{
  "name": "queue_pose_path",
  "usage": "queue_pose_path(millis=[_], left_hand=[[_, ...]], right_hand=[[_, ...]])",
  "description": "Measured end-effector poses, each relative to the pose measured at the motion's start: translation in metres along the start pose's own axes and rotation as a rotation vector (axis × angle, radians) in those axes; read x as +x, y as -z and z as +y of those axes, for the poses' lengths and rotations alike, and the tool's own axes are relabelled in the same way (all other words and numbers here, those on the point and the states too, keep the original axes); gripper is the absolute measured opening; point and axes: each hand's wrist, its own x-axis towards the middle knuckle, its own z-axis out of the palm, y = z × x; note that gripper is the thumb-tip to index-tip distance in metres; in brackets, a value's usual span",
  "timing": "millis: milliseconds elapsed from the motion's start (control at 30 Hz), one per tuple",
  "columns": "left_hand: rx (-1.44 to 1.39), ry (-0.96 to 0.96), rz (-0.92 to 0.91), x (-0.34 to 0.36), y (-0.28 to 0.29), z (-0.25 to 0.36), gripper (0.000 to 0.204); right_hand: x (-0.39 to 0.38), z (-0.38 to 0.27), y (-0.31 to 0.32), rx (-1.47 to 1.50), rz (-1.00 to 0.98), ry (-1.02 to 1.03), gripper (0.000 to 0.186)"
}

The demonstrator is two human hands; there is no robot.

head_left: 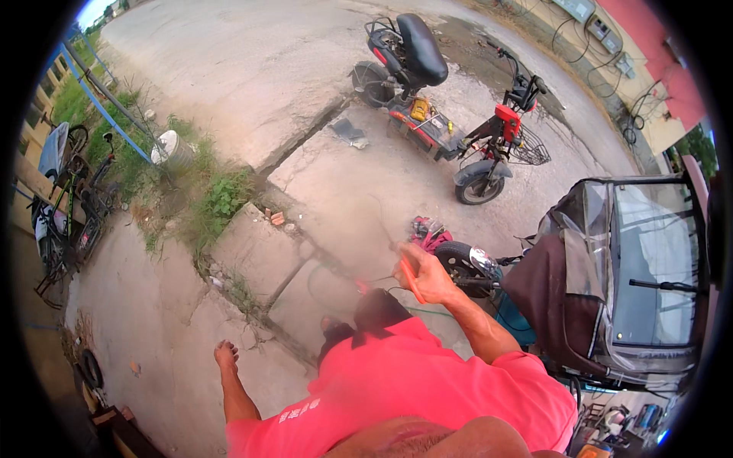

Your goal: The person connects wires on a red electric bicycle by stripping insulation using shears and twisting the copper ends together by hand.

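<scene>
1. Gripping an orange-handled tool (413, 281), the right hand (435, 284) was out in front of the person's pink shirt (427, 366), over the concrete ground (324, 206).
2. The tool lay within that right hand, its orange handle showing along the side of the fist and its blurred end pointing up and away from the body; what kind of tool it was could not be told.
3. The right hand's fingers were folded closed around the handle.
4. The left hand (226, 356) hung low on the other side of the body, well apart from the tool, its fingers loosely curled and partly open, with no object seen in them.
5. Near the right hand, just beyond it, lay a red bundle (432, 237) on the ground, close beside the dark front wheel (456, 263) of a covered vehicle (557, 282).
6. Farther ahead stood a red and black electric bike (506, 122), its black seat (421, 49) tipped up and a yellow object (419, 108) resting on its footboard.
</scene>
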Motion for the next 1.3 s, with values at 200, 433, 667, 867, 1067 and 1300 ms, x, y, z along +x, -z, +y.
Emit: queue_pose_path(millis=[200,433,667,867,1067,1300], left_hand=[[-0.003,-0.801,-0.756,-0.145,-0.233,0.254,0.047],[0.246,-0.733,-1.314,-0.219,-0.337,0.283,0.037],[0.417,-0.492,-0.831,-0.127,-0.320,0.339,0.028],[0.660,-0.535,-0.670,-0.096,-0.321,0.399,0.030],[0.767,-0.402,-0.561,-0.023,-0.346,0.431,0.028],[0.722,-0.475,-0.589,0.084,-0.460,0.534,0.023]], right_hand=[[0.049,-0.041,-0.016,0.266,0.015,-0.009,0.058],[0.133,-0.017,0.027,0.235,0.008,-0.012,0.061],[0.251,0.083,0.112,0.370,-0.016,-0.210,0.062],[0.327,0.166,0.200,0.342,0.148,-0.269,0.061],[0.369,0.191,0.233,0.305,0.271,-0.379,0.060],[0.388,0.221,0.193,0.388,0.477,-0.510,0.059]])
